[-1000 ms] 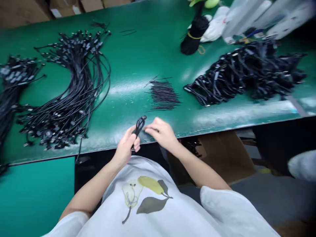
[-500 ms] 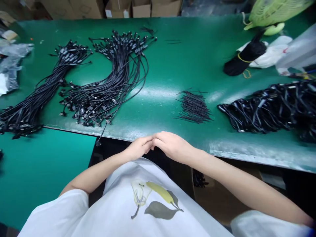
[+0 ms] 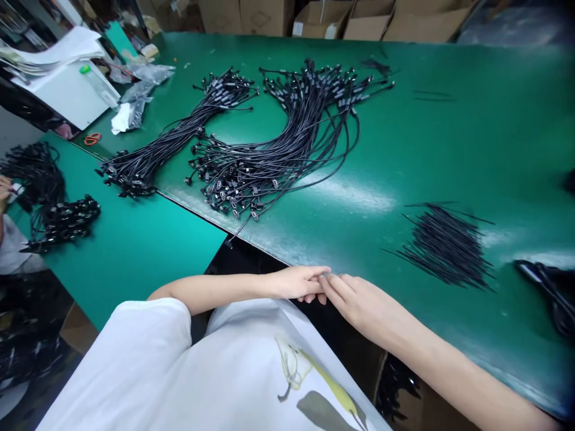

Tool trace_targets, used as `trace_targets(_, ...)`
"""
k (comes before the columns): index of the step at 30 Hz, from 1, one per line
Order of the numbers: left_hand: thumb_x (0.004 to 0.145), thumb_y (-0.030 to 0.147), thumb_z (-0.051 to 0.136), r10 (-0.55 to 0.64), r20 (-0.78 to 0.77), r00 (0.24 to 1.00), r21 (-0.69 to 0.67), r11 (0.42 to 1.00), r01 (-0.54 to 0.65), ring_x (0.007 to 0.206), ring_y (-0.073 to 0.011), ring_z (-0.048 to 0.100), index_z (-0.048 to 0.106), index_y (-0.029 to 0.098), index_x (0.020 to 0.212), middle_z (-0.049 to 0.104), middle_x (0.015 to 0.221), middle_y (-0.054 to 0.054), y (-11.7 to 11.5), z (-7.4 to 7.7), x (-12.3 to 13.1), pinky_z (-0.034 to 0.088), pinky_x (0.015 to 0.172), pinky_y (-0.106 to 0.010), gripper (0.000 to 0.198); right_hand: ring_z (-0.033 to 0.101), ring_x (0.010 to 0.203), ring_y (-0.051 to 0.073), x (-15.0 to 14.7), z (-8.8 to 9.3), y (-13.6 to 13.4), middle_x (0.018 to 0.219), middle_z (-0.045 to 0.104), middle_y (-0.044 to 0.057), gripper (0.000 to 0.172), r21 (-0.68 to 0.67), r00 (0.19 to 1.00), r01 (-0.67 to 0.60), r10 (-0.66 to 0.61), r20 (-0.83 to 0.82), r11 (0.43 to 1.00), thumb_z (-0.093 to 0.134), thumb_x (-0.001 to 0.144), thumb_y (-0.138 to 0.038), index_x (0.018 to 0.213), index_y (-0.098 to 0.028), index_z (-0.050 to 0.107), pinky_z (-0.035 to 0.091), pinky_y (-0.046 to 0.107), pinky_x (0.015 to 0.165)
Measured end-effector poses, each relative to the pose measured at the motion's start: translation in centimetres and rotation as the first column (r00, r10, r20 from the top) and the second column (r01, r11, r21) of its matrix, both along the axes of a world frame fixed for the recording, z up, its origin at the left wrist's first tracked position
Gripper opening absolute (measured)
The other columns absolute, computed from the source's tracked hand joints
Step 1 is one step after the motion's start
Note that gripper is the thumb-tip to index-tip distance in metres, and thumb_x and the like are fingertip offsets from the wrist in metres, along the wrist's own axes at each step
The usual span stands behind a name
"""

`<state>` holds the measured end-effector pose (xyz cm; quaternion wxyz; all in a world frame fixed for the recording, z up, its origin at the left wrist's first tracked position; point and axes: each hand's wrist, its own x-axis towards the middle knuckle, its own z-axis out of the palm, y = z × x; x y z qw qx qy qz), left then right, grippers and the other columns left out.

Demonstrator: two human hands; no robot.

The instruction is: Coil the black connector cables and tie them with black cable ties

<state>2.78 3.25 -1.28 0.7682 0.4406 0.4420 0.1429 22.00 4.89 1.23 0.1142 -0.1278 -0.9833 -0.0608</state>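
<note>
My left hand (image 3: 302, 284) and my right hand (image 3: 351, 298) meet in front of my body at the near edge of the green table (image 3: 386, 143). Their fingertips touch and overlap. The fingers are loosely stretched out, and no object shows in either hand. Beyond them lies a bundle of black cables (image 3: 309, 129) with small connectors at both ends. To its left is a second, narrower cable bundle (image 3: 173, 140). A pile of thin black ties (image 3: 449, 246) lies to the right of my right hand.
Folded black cables (image 3: 545, 287) lie at the right edge. Orange-handled scissors (image 3: 92, 139) and plastic bags (image 3: 146, 81) are at the left. More black cables (image 3: 67, 221) lie on the lower green surface, near another person's hand (image 3: 5, 188). Cardboard boxes (image 3: 323, 18) line the back.
The view has swung left, so table items appear farther right and the white box and other person's hand come into view. My hands stay together, fingertips touching.
</note>
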Motion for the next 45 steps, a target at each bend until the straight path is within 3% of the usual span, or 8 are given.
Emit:
trace_targets(10,0.084,0.017,0.045,-0.103,-0.315,0.943,0.189,0.967,0.169,0.061,-0.0139,0.051,0.038,0.015,0.147,0.051,0.058,0.005,0.1,-0.2,1.0,0.043,0.063,-0.026,0.063,0.037,0.058,0.022,-0.8,-0.6,-2.3,0.063,0.046,0.009,0.038,0.041,0.981,0.108,-0.113,0.159,0.993,0.03,0.085,0.001,0.071,-0.02,0.058,0.027,0.037,0.051)
trace_targets(17,0.091,0.028,0.047,0.311,0.061,0.948,-0.006,0.95,-0.312,0.102,-0.0175,0.057,0.049,0.014,0.137,0.066,0.102,-0.007,1.0,0.6,1.5,0.042,0.094,-0.032,0.048,0.045,0.05,0.014,-1.1,-1.1,0.8,0.056,0.05,0.002,0.028,-0.06,0.932,0.324,-0.329,-0.155,0.944,0.045,0.09,-0.013,0.064,-0.018,0.053,0.027,0.03,0.05)
trace_targets(22,0.098,0.05,0.025,0.489,0.218,0.845,0.083,0.853,-0.515,0.087,-0.0185,0.057,0.064,0.014,0.114,0.066,0.1,-0.009,1.8,1.8,1.6,0.046,0.087,-0.036,0.056,0.052,0.057,0.013,-3.4,-2.0,-0.5,0.063,0.058,0.002,0.039,-0.722,0.649,0.337,-0.704,-0.287,0.605,0.041,0.098,-0.038,0.067,-0.018,0.055,0.036,0.024,0.056)
trace_targets(26,0.091,0.058,0.043,0.316,0.108,0.943,0.596,0.739,-0.316,0.097,-0.0211,0.051,0.074,0.019,0.087,0.06,0.099,-0.007,1.4,3.0,-0.2,0.037,0.098,-0.036,0.05,0.039,0.047,0.012,-2.5,-2.7,-0.5,0.054,0.047,-0.001,0.044,-0.964,0.6,0.124,-0.791,-0.117,0.236,0.044,0.093,-0.052,0.064,-0.02,0.051,0.03,0.025,0.046)
trace_targets(30,0.089,0.059,0.046,0.041,0.051,0.998,0.656,0.752,-0.064,0.082,-0.0174,0.049,0.077,0.021,0.078,0.054,0.084,-0.005,0.8,1.5,-1.1,0.038,0.091,-0.032,0.051,0.048,0.056,0.014,-1.2,-1.8,-0.1,0.061,0.055,0.001,0.038,-0.735,0.579,0.419,-0.78,-0.237,0.534,0.04,0.097,-0.041,0.068,-0.02,0.055,0.033,0.026,0.055)
trace_targets(35,0.092,0.066,0.024,0.386,0.032,0.922,0.177,0.906,-0.385,0.062,-0.0134,0.044,0.066,0.014,0.061,0.053,0.062,-0.003,1.5,-1.4,-0.8,0.038,0.065,-0.029,0.074,0.046,0.059,0.014,-3.1,-1.4,-0.9,0.062,0.055,0.003,0.034,-0.167,0.77,0.519,-0.543,-0.334,0.838,0.04,0.097,-0.023,0.068,-0.019,0.056,0.029,0.028,0.057)
trace_targets(41,0.08,0.064,0.058,0.235,0.068,0.97,0.157,0.957,-0.243,0.072,-0.0145,0.053,0.067,0.013,0.076,0.057,0.074,-0.002,1.5,-0.1,-2.3,0.044,0.072,-0.028,0.052,0.045,0.061,0.014,-3.3,-1.7,-1.1,0.066,0.057,0.003,0.037,-0.254,0.882,0.322,-0.387,-0.27,0.912,0.036,0.1,-0.026,0.071,-0.018,0.058,0.028,0.03,0.059)
trace_targets(45,0.087,0.04,0.06,0.14,0.019,0.99,0.584,0.803,-0.124,0.099,-0.0203,0.053,0.072,0.019,0.102,0.057,0.102,-0.008,1.1,2.0,-2.8,0.042,0.09,-0.033,0.029,0.053,0.068,0.012,-2.4,-2.0,-1.3,0.076,0.063,0.003,0.039,-0.726,0.814,0.232,-0.538,-0.219,0.647,0.034,0.101,-0.033,0.076,-0.017,0.059,0.034,0.025,0.063)
